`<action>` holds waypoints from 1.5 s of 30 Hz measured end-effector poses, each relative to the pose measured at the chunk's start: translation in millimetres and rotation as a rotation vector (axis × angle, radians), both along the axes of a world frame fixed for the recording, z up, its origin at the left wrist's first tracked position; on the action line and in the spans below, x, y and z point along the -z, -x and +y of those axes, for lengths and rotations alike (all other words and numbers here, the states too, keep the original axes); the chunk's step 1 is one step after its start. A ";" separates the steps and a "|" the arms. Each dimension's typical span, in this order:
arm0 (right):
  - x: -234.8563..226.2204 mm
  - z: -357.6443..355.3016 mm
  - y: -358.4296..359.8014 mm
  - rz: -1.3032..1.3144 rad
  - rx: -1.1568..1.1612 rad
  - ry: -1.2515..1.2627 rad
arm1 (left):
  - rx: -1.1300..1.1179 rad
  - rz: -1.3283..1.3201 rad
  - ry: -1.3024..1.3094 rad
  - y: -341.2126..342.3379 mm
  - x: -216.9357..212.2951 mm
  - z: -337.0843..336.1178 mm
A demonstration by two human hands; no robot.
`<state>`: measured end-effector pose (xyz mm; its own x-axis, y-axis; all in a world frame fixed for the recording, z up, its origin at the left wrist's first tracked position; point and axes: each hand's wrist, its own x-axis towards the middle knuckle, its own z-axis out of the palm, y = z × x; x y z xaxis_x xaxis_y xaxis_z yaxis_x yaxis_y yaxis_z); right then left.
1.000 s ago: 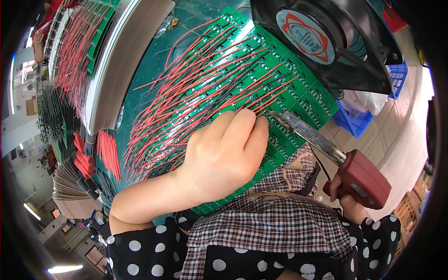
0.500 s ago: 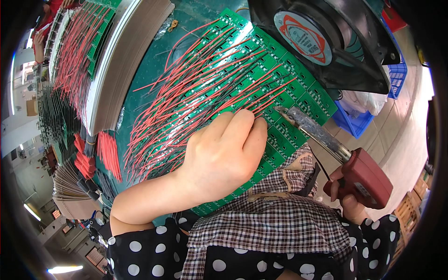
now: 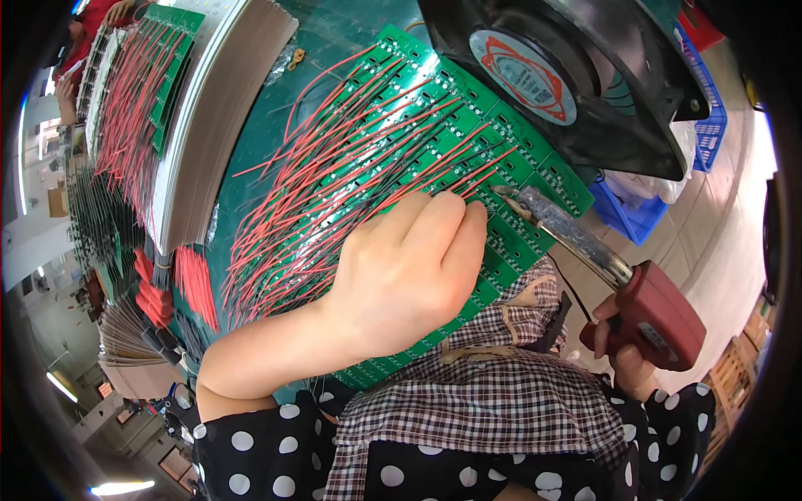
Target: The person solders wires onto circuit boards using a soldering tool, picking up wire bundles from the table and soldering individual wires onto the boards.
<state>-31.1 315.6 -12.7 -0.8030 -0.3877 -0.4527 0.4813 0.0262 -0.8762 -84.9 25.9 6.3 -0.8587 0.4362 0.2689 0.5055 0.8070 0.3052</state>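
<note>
A large green circuit board panel [image 3: 547, 167] lies tilted on the table, with many red and black wires [image 3: 334, 159] fanned across its left and middle. Over its lower part rests my left hand [image 3: 409, 267], fingers curled and pressed together. Its fingertips are turned down and hidden, so whatever they pinch does not show. My right hand [image 3: 635, 369] grips the dark red handle of a soldering gun [image 3: 660, 313] at the right. The gun's grey, crusted tip points up-left over the board, just right of my left fingers.
A black fan [image 3: 585, 75] stands beyond the board. Left of it are a tall stack of brown sheets [image 3: 225, 117], wired boards [image 3: 138, 100] and red wire bundles [image 3: 196, 288]. Blue crates [image 3: 631, 213] sit at the right. Another person's hand [image 3: 65, 96] shows at far left.
The board and fan sit slightly further left in the picture. My left hand has edged right across the board, closer to the soldering gun's tip. Both hands keep their closed shape.
</note>
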 end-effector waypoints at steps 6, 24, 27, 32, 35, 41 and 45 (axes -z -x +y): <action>-8.3 -5.3 7.1 -0.048 -0.018 -0.077 | -0.036 0.026 -0.020 -0.5 4.9 -1.5; 66.4 30.1 -34.4 0.870 0.146 -0.209 | -0.047 0.004 -0.048 -3.4 2.1 -0.6; 64.0 29.8 -45.4 0.616 0.152 -0.258 | -0.050 -0.007 -0.061 -2.9 2.4 -1.9; 38.6 21.0 -30.6 0.468 0.174 -0.188 | -0.052 -0.021 -0.043 -2.7 2.8 -2.8; 17.0 14.7 -13.4 0.273 0.055 -0.118 | -0.061 -0.024 -0.050 -3.0 1.9 -2.8; 0.0 7.4 -4.1 -0.053 -0.068 -0.028 | -0.084 -0.052 -0.141 0.7 -0.1 -2.2; 2.7 5.8 -3.6 -0.043 -0.041 -0.019 | -0.055 -0.017 -0.098 7.3 1.1 -0.8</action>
<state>-27.5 321.4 -15.4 -0.7661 -0.4106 -0.4944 0.5169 0.0634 -0.8537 -92.2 25.1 5.1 -0.8853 0.3607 0.2934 0.4555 0.7992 0.3920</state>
